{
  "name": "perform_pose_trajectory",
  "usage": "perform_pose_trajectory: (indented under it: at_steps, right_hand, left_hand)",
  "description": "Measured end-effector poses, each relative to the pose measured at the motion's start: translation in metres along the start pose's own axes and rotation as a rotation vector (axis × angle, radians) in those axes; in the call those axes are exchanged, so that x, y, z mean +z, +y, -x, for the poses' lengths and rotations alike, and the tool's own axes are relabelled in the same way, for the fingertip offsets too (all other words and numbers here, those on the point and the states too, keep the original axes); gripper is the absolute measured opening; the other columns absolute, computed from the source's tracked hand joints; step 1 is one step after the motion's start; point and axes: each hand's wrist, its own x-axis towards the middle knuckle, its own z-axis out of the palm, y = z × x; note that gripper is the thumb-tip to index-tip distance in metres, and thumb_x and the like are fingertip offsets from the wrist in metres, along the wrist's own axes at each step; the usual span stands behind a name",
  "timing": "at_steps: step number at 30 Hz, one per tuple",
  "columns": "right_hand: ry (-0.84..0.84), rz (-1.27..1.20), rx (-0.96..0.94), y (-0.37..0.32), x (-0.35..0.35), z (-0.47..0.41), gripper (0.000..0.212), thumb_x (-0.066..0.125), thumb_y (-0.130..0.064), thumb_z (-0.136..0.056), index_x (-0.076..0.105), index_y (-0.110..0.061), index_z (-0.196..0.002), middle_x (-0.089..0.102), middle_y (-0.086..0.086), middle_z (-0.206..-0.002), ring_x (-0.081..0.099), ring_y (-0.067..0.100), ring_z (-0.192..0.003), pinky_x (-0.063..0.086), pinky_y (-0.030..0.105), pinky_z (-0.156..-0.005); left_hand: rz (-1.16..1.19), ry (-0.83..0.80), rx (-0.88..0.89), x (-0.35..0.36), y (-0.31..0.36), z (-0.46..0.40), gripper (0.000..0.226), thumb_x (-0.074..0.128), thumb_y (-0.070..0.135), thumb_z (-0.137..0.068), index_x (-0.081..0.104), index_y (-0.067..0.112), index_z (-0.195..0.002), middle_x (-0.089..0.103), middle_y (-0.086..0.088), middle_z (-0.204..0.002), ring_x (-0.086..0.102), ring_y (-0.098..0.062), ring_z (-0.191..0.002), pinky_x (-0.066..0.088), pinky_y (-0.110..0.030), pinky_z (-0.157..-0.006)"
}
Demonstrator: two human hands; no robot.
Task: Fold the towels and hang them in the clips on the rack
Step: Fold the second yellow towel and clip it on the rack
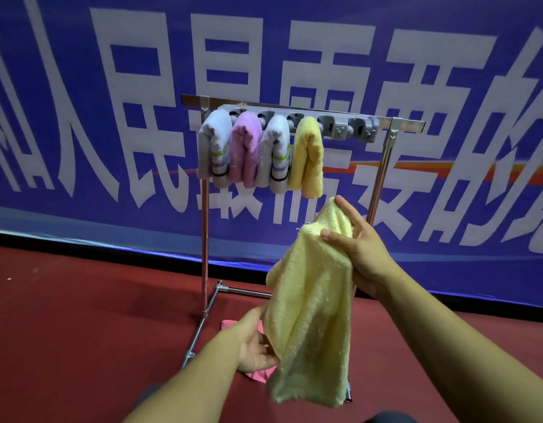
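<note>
The right hand (360, 251) pinched the upper edge of a pale yellow towel (313, 306), thumb in front, fingers curled behind and mostly hidden. Below, the left hand (255, 343) gripped the towel's lower side, its fingertips lost in the folds. Behind that hand a pink towel (258, 375) lay largely covered on the red floor (81, 315). Above the fingers, the rack (383, 166) held four folded towels (258, 151); two clips (346, 128) stood free at the right.

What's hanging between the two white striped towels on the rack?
In the head view, a pink towel hangs in its clip between the left striped towel and the right striped towel, pressed against both.
</note>
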Motion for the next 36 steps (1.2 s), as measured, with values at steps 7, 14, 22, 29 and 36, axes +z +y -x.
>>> perform_pose_trajectory:
  at_steps: [7, 14, 22, 29, 36]
  right_hand:
    - [-0.013, 0.045, 0.023, 0.014, -0.007, -0.002, 0.078, 0.076, -0.008, -0.088, 0.046, -0.042, -0.150, 0.050, -0.002, -0.140, 0.070, 0.026, -0.110, 0.062, 0.039, -0.080]
    - [0.056, 0.121, 0.085, 0.024, -0.038, 0.005, 0.072, 0.074, -0.010, -0.091, 0.048, -0.047, -0.148, 0.037, -0.002, -0.154, 0.056, 0.030, -0.129, 0.058, 0.050, -0.098]
    - [0.212, 0.546, 0.107, 0.032, -0.080, 0.013, 0.036, 0.058, -0.020, -0.104, 0.061, -0.019, -0.141, 0.059, 0.006, -0.137, 0.061, 0.013, -0.107, 0.052, 0.020, -0.074]
    - [0.332, 0.754, 0.073, 0.016, -0.089, 0.002, 0.023, 0.073, -0.033, -0.094, 0.080, -0.012, -0.103, 0.074, 0.000, -0.095, 0.067, 0.013, -0.091, 0.058, 0.034, -0.079]
    - [0.430, 0.422, 0.042, 0.000, -0.089, -0.012, 0.022, 0.079, -0.024, -0.090, 0.078, -0.011, -0.109, 0.074, 0.008, -0.112, 0.068, 0.022, -0.100, 0.059, 0.042, -0.091]
  left_hand:
    - [0.114, -0.019, 0.175, -0.002, 0.000, -0.004, 0.046, 0.063, 0.045, -0.093, 0.073, 0.004, -0.113, 0.077, -0.014, -0.098, 0.071, -0.028, -0.095, 0.056, -0.040, -0.090]
    - [0.175, 0.160, 0.608, -0.024, 0.042, 0.008, 0.033, 0.051, 0.020, -0.106, 0.060, 0.000, -0.131, 0.073, -0.014, -0.103, 0.070, -0.021, -0.084, 0.057, -0.030, -0.067]
    - [0.030, 0.232, 0.837, -0.028, 0.089, 0.060, 0.033, 0.053, 0.025, -0.106, 0.061, 0.006, -0.131, 0.075, -0.013, -0.115, 0.072, -0.023, -0.106, 0.054, -0.041, -0.097]
    - [-0.447, 0.495, 1.028, -0.008, 0.132, 0.104, 0.029, 0.051, 0.048, -0.103, 0.071, 0.027, -0.098, 0.076, -0.006, -0.104, 0.071, -0.023, -0.100, 0.058, -0.044, -0.088]
    - [-0.848, 0.683, 1.087, -0.004, 0.165, 0.119, 0.054, 0.042, 0.044, -0.107, 0.064, -0.002, -0.090, 0.068, -0.018, -0.089, 0.061, -0.032, -0.085, 0.041, -0.036, -0.071]
